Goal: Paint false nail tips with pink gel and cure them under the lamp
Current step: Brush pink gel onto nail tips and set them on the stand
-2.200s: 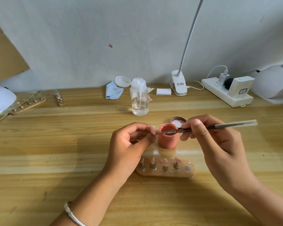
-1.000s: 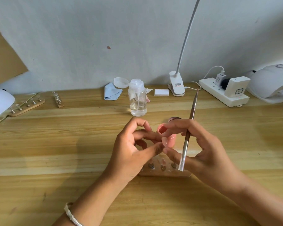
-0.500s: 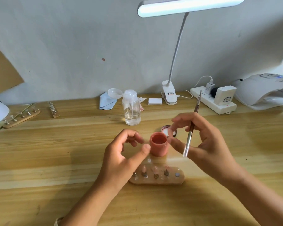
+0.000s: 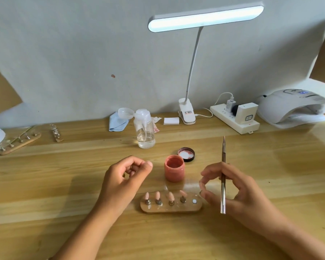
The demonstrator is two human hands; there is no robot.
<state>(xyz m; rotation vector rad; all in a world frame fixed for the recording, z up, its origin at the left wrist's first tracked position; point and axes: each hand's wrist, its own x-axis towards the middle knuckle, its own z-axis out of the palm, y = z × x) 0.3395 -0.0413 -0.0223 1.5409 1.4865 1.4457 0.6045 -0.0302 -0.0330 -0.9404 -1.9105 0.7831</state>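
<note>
An open jar of pink gel [image 4: 174,168] stands mid-table with its lid [image 4: 186,154] just behind it. In front lies a wooden holder [image 4: 171,208] carrying several pink nail tips [image 4: 159,195]; its rightmost spot shows a bare white disc [image 4: 194,201]. My right hand [image 4: 238,192] grips a thin brush [image 4: 223,158] upright, bristles pointing away. Its thumb and forefinger curve toward each other just above the holder's right end, and something small and blurred sits between them. My left hand [image 4: 124,181] hovers left of the jar with loosely curled fingers and nothing in it.
A white curing lamp [image 4: 293,107] sits at the back right beside a power strip [image 4: 235,119]. A lit clip-on desk lamp [image 4: 204,19] stands behind. A clear pump bottle [image 4: 144,131], blue cloth [image 4: 117,122] and two more nail holders [image 4: 19,141] lie at the back.
My left hand, which pinched a nail tip while the brush touched it, has let go and drawn left. The right hand turned the brush upright and dropped toward the holder's right end. The view tilted up.
</note>
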